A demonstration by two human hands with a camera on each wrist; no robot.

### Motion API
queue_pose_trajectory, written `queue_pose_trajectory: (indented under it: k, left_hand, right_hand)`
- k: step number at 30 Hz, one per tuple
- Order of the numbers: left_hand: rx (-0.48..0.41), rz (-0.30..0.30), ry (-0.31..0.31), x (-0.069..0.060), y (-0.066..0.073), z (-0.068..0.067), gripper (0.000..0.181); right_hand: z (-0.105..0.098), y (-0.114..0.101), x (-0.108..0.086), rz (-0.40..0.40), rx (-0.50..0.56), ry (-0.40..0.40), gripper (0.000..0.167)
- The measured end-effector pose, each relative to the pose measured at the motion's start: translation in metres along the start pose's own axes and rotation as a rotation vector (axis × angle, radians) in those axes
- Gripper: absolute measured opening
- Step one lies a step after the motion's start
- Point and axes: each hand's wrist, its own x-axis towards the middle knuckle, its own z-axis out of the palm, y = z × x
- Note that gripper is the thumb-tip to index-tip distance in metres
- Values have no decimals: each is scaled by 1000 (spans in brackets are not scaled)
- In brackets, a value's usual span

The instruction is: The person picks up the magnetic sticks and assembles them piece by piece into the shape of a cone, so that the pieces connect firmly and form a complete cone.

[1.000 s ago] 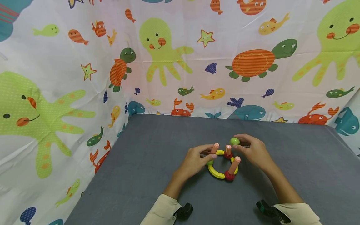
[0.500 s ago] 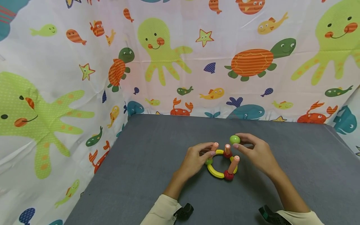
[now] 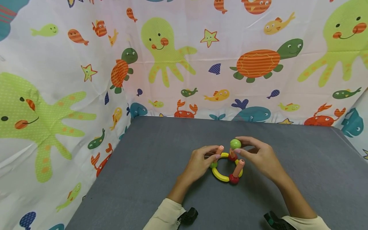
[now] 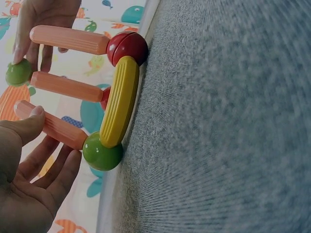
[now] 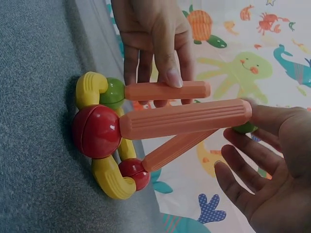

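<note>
A ring of yellow curved pieces [image 3: 220,176], red balls [image 3: 234,179] and a green ball [image 4: 103,151] lies on the grey table. Three orange rods stand up from it. My left hand [image 3: 199,163] pinches the left rod [image 4: 64,131], which rises from the ring's green ball. In my right hand [image 3: 263,157], thumb and fingers grip a loose green ball [image 3: 235,143]. That ball is at the tip of the far rod [image 4: 68,87]; whether it is seated there I cannot tell. The near rod [image 3: 239,168] stands untouched on a red ball, leaning slightly right.
The grey cloth-covered table [image 3: 161,143] extends around the ring. A white curtain [image 3: 184,57] with printed sea animals hangs behind it and on the left side. A black wrist device [image 3: 188,216] sits at the left sleeve, another [image 3: 274,220] at the right.
My right hand first lifted the green ball slightly, then brought it left over the far rod's tip. The left hand keeps its hold on the left rod.
</note>
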Motion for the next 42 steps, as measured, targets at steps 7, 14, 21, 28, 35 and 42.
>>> queue_pose_trajectory:
  k: [7, 14, 21, 28, 35, 42]
  left_hand:
    - [-14, -15, 5, 0, 0, 0, 35]
    - [-16, -8, -4, 0, -1, 0, 35]
    - [11, 22, -9, -1, -1, 1, 35]
    - [23, 24, -22, -1, -2, 4, 37]
    - [36, 17, -25, -2, -1, 5, 36]
    - [42, 23, -31, -2, 2, 6, 36]
  right_hand:
    - [2, -1, 0, -1, 29, -47, 38]
    - [6, -1, 1, 7, 20, -55, 40]
    - [8, -5, 2, 31, 6, -44, 41]
    - [11, -7, 0, 16, 14, -34, 41]
    - [15, -8, -2, -2, 26, -36, 39]
    - [15, -9, -3, 17, 44, -42, 39]
